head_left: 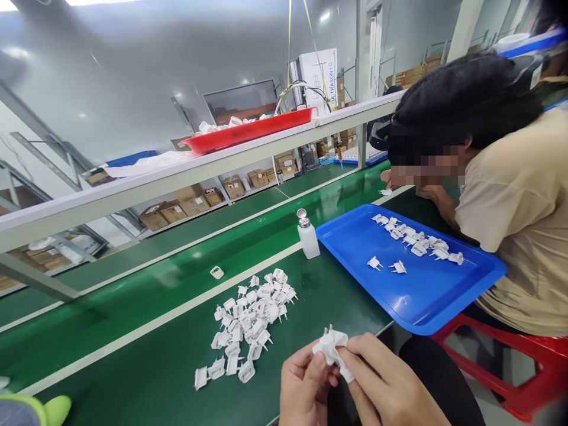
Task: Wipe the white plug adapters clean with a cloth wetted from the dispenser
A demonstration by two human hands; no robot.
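Pinching a white plug piece [329,342] between them, both hands sat at the near edge of the green desk [168,367]: the left hand [304,387] closed its fingers on the piece, and the right hand [390,387] pressed a white cloth [344,370] against it. A heap of plug pieces [251,322] lay just left of them. Farther right stood a small white bottle [307,235] beside a blue tray [426,296], where a co-worker [510,195] leaned.
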